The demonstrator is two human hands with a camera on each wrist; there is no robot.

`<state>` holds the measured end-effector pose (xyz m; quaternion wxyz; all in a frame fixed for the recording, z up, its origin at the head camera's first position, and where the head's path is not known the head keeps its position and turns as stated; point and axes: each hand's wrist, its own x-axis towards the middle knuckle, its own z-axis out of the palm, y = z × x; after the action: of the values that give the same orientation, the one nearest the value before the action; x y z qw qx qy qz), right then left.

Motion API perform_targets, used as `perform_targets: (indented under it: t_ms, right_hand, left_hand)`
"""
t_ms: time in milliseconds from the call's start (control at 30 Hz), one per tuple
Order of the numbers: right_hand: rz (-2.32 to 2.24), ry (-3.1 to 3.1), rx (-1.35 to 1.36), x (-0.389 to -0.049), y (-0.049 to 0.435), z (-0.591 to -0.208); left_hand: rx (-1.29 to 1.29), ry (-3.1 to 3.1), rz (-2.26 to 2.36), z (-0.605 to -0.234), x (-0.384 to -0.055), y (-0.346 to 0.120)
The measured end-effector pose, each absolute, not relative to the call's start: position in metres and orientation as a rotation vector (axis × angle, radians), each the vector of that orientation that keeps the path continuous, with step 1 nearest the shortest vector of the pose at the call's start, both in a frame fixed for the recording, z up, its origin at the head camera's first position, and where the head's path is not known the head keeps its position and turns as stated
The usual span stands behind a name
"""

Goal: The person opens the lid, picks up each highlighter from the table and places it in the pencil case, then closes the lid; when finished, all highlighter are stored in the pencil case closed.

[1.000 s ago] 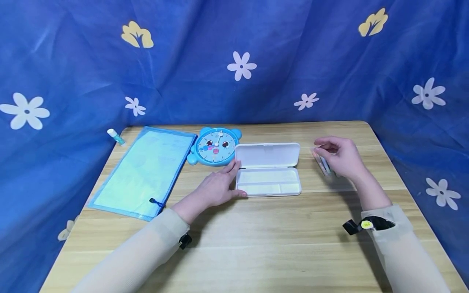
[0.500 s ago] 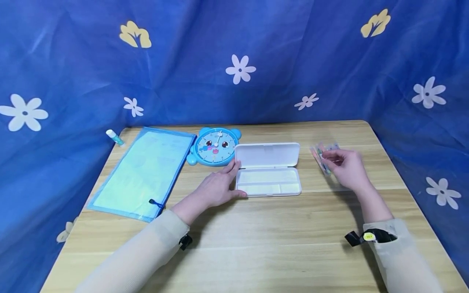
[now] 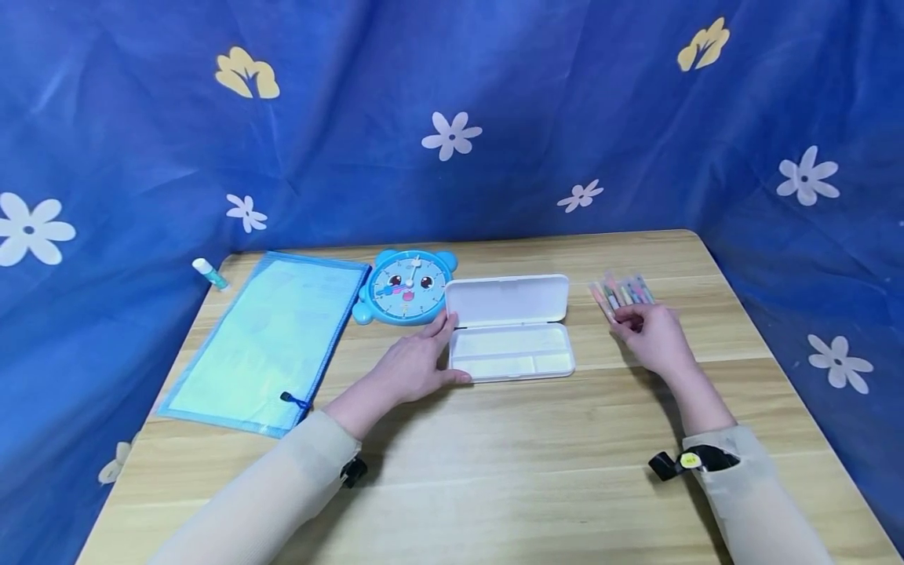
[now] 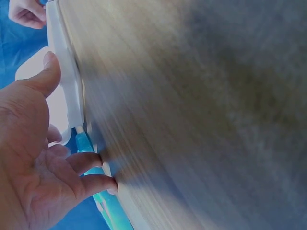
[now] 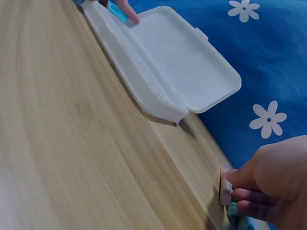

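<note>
Right hand pinches slim pens; left touches oblong case.

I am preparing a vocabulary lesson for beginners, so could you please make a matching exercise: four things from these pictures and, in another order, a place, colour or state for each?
Things:
1. pencil case
2. clock
3. glue stick
4. pens

Descriptions:
A. left of the folder
B. nearest the right hand
C. white and open
D. blue, with a cartoon face

Pairs: 1-C; 2-D; 3-A; 4-B
</note>
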<state>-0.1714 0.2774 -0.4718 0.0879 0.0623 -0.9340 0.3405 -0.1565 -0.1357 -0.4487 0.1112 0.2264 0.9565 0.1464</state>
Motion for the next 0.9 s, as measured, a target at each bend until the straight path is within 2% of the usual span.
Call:
perform_targets:
  t_ms: [467,900]
  right_hand:
    - [0.936,-2.904,0.184,-0.172,0.271,-0.472]
    - [1.019,-2.732,0.203,-0.171,0.269,-0.457]
  left_hand:
    - [0.671,2.814,0.426,-0.449,-0.156,-0.135]
    - [0.658,2.808,0.422,-0.448,-0.156,-0.135]
